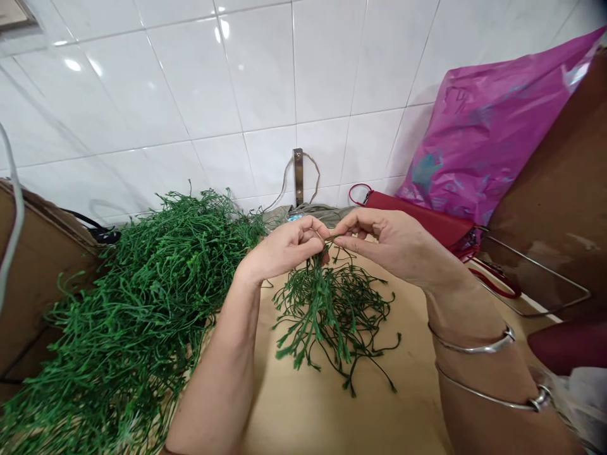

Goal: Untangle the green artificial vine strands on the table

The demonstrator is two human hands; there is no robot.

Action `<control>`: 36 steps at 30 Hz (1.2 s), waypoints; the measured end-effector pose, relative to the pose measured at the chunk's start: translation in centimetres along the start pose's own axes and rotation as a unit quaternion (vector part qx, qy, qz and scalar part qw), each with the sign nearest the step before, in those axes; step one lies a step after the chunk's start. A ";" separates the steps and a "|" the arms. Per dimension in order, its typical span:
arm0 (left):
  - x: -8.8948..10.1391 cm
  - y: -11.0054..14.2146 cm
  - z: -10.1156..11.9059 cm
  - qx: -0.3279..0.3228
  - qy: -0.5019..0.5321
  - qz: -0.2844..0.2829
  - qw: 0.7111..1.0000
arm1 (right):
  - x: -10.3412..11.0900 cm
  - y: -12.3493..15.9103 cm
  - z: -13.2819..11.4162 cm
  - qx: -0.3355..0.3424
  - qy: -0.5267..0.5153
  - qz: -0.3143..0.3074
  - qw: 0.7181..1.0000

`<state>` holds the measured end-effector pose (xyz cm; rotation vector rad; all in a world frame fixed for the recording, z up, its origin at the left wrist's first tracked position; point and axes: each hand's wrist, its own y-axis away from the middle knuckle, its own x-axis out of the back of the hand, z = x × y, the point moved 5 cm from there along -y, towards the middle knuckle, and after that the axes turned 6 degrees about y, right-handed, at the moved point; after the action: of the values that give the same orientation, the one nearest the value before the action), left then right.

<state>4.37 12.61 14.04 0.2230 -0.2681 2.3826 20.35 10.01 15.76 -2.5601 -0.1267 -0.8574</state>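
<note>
My left hand [289, 248] is closed, pinching the gathered top of a bunch of green artificial stems [318, 300]. The forked tips of the bunch hang down and spread toward me. Against it, my right hand [384, 243] has thumb and forefinger pinched on a thin green stem end [336, 239] beside the left fingertips. More loose, darker green stems [363, 303] lie on the tan tabletop [294, 404] behind and right of the held bunch. Where the fingertips meet, the exact grip is partly hidden.
A large heap of green stems [165, 272] covers the left side, beside a cardboard box [42, 253]. At the back right lie a red bag [417, 224] and a pink plastic bag [493, 133]. A metal bracket [298, 177] stands against the white tiled wall [265, 69].
</note>
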 end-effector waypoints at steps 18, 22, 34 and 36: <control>0.2 -0.1 0.5 -0.034 -0.116 0.048 0.992 | 0.8 0.4 -0.3 0.004 -0.010 -0.006 1.000; -0.5 -0.3 0.8 -0.057 -0.202 0.057 0.976 | 0.7 0.2 0.0 -0.017 -0.069 -0.027 0.997; 0.8 0.2 0.7 -0.029 -0.149 0.117 0.981 | 1.3 0.5 0.0 0.025 0.076 0.015 0.997; 0.6 0.1 0.4 -0.029 -0.141 0.093 0.985 | 1.5 0.5 -0.2 0.037 0.108 0.031 0.993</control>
<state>3.89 12.83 14.60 0.5308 -0.5101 2.5201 21.53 9.39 16.61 -2.3733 -0.0134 -1.0779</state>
